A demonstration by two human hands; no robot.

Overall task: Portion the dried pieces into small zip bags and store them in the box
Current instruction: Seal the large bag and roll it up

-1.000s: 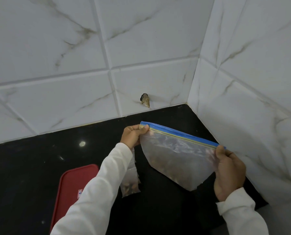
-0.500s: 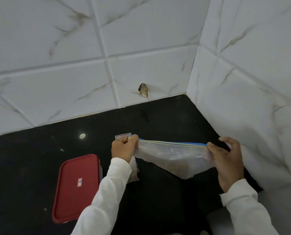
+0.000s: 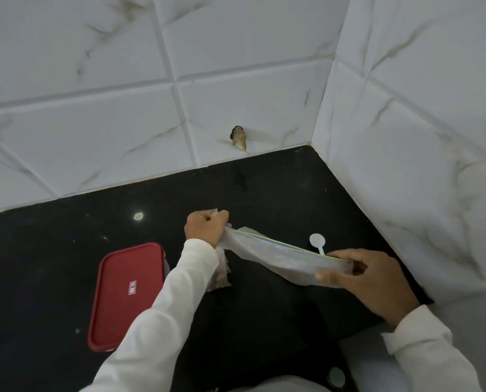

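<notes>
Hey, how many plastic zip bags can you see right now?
2. One large zip bag is stretched between the left hand and right hand; one small bag hangs below the left hand, partly behind the sleeve. More may be hidden.

My zip bag (image 3: pixel 278 260) is cloudy-clear with a blue and yellow strip (image 3: pixel 277 242) along its top. My sleeves (image 3: pixel 162 321) are white. The box lid (image 3: pixel 123 312) is red with a small white label (image 3: pixel 133 287). The counter (image 3: pixel 38 278) is glossy black; the wall tiles (image 3: pixel 94 137) are white, veined grey-brown. The spoon (image 3: pixel 317 240) is white.
</notes>
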